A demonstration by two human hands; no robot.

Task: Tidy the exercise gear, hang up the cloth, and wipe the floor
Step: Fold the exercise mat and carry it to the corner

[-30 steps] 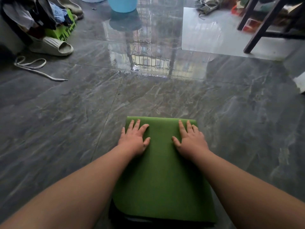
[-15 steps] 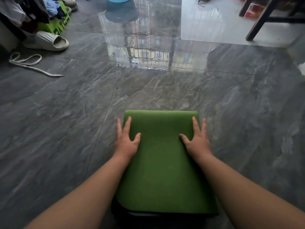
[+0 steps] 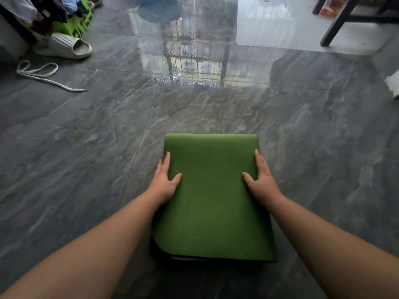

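Note:
A green exercise mat (image 3: 212, 195), folded into a thick rectangular stack with a dark underside showing at its near edge, lies on the grey marble floor (image 3: 86, 147) in front of me. My left hand (image 3: 165, 182) lies along the mat's left edge, thumb on top and fingers straight down the side. My right hand (image 3: 262, 182) mirrors it on the right edge, thumb on the green surface, fingers straight along the side. No cloth for wiping is in view.
A white slipper (image 3: 64, 46) and a white cord (image 3: 43, 74) lie at the far left, beside a green box (image 3: 79, 24) and hanging clothes. A wet glossy patch (image 3: 194, 61) reflects a window ahead. Dark furniture legs (image 3: 339, 22) stand far right; a white object (image 3: 394, 85) sits at the right edge.
Both hands slid outward from the top of the mat to its left and right edges. The view has tipped down slightly.

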